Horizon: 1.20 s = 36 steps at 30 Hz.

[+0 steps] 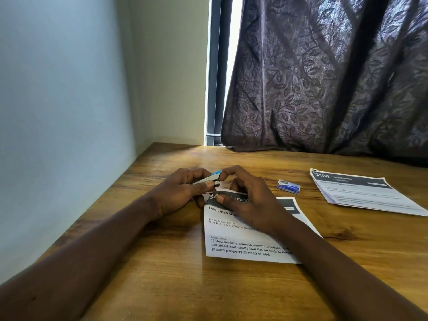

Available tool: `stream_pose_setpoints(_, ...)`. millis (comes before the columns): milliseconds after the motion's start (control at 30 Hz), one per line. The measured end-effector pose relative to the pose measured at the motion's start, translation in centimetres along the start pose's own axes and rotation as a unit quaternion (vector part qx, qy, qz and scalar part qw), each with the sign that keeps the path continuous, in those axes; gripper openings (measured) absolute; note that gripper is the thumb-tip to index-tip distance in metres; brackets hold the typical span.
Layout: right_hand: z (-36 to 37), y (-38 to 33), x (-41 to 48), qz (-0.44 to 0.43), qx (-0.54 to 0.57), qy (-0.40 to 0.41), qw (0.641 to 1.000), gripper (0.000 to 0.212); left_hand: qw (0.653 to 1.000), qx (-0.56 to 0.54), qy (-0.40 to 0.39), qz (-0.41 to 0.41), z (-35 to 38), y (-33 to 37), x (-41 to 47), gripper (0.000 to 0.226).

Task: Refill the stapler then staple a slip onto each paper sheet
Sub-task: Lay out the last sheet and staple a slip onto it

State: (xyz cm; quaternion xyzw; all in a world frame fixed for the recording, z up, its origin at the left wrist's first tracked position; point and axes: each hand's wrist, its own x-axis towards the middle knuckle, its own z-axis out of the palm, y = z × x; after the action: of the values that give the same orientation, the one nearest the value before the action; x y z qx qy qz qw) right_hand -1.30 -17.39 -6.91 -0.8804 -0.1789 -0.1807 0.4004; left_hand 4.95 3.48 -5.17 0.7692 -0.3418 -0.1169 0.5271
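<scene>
A small blue and silver stapler (212, 178) sits in my left hand (178, 193), whose fingers curl round it just above the top left corner of a printed paper sheet (243, 237). My right hand (245, 198) pinches the stapler's front end with thumb and forefinger, and its palm lies over the sheet's dark header. A small box of staples (288, 186) lies on the table to the right of my hands. Whether a slip lies under my hands is hidden.
A stack of printed sheets (368, 195) lies at the right of the wooden table (162, 274). A wall runs along the left edge. A dark patterned curtain (324, 77) hangs behind the table's far edge.
</scene>
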Motion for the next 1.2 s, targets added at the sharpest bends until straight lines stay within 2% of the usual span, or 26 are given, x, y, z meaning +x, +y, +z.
stream_pose_setpoints(167,0.2,-0.3,-0.6,-0.016,-0.06,-0.036,0.997,0.025,0.994,-0.075,0.075,-0.018,-0.6,-0.1,0.3,0.021)
stream_pose_setpoints(300,0.0,0.1,-0.9,-0.01,-0.108,-0.026,0.994,0.028,0.999,-0.004,0.034,-0.007,-0.5,-0.5,0.2,0.02)
stream_pose_setpoints(467,-0.4,0.3,-0.8,0.006,-0.132,-0.008,0.991,0.029,0.999,0.024,0.048,0.004,-0.7,-0.6,0.1,0.021)
stream_pose_setpoints(600,-0.6,1.0,-0.7,0.003,-0.174,0.025,0.984,0.022,0.995,0.083,0.062,0.011,-0.5,-0.5,0.2,0.021)
stream_pose_setpoints(833,-1.6,0.7,-0.4,-0.035,-0.084,0.088,0.992,0.006,0.968,0.23,0.085,0.056,-0.2,-0.3,0.1,0.019)
stream_pose_setpoints(967,-1.7,0.4,-0.3,-0.028,-0.06,0.092,0.994,0.016,0.972,0.221,0.058,0.057,-0.2,-0.1,-0.1,0.033)
stream_pose_setpoints(1100,-1.8,0.4,-0.4,-0.009,-0.04,0.097,0.994,0.025,0.971,0.223,0.066,0.063,-0.2,-0.2,0.0,0.027)
stream_pose_setpoints(1200,-1.8,0.3,-0.4,-0.005,-0.05,0.11,0.993,0.025,0.975,0.208,0.06,0.048,-0.1,0.0,-0.2,0.025)
